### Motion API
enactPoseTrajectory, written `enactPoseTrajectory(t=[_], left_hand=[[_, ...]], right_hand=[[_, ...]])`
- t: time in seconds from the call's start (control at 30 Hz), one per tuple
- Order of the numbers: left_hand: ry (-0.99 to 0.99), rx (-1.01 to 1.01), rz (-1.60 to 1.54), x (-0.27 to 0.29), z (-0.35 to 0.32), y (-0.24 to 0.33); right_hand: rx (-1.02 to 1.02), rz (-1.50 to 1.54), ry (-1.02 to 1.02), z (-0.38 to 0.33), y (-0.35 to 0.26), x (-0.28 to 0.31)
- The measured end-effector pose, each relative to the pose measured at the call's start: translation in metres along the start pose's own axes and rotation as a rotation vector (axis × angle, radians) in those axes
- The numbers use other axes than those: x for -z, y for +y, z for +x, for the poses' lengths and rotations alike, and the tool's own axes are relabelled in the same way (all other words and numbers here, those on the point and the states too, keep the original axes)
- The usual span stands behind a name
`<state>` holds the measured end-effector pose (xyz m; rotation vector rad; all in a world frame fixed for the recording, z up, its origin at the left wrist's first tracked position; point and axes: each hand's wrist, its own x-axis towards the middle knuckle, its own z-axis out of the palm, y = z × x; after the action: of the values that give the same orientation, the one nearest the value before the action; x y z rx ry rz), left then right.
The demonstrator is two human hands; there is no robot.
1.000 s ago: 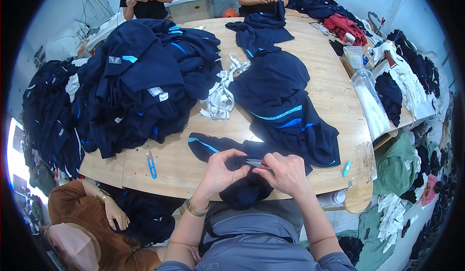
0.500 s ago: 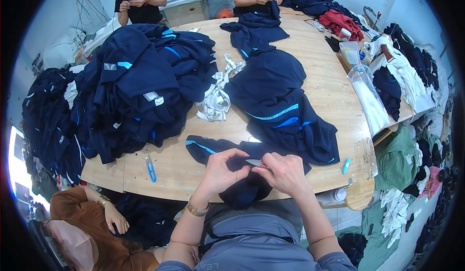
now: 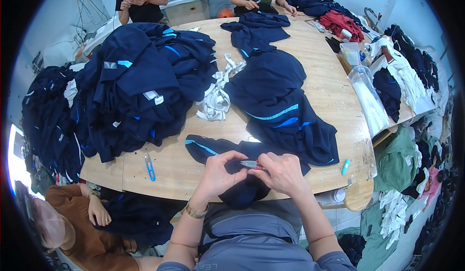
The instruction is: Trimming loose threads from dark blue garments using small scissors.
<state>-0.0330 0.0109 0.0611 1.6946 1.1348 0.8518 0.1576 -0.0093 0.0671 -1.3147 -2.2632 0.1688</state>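
Note:
Close to the table's near edge, a navy garment (image 3: 244, 191) with a light blue stripe lies partly on the wood and hangs over the edge. My left hand (image 3: 218, 173) pinches a fold of it between thumb and fingers. Red-handled thread snips (image 3: 250, 164) are in my right hand (image 3: 281, 174), their pointed blades aimed left at the pinched cloth. Fingers cover most of the handle. Beyond my hands, more navy garments (image 3: 271, 77) stretch along the table toward the far side.
A tall heap of navy garments (image 3: 140, 77) fills the table's left. Blue snips (image 3: 150, 168) and a small light blue tool (image 3: 345, 167) lie near the front. White fabric strips (image 3: 215, 99) sit mid-table. One person (image 3: 87, 222) sits at left; two others stand across.
The snips' blades have shifted slightly left, closer to my left fingers. Across the table, one person's hands have moved apart. The seated person at left has leaned further left.

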Motion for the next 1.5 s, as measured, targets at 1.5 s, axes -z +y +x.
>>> enactPoseTrajectory(t=[1.5], left_hand=[[-0.104, 0.036, -0.393, -0.004, -0.005, -0.008]], right_hand=[[-0.087, 0.029, 0.117, -0.002, -0.007, -0.001]])
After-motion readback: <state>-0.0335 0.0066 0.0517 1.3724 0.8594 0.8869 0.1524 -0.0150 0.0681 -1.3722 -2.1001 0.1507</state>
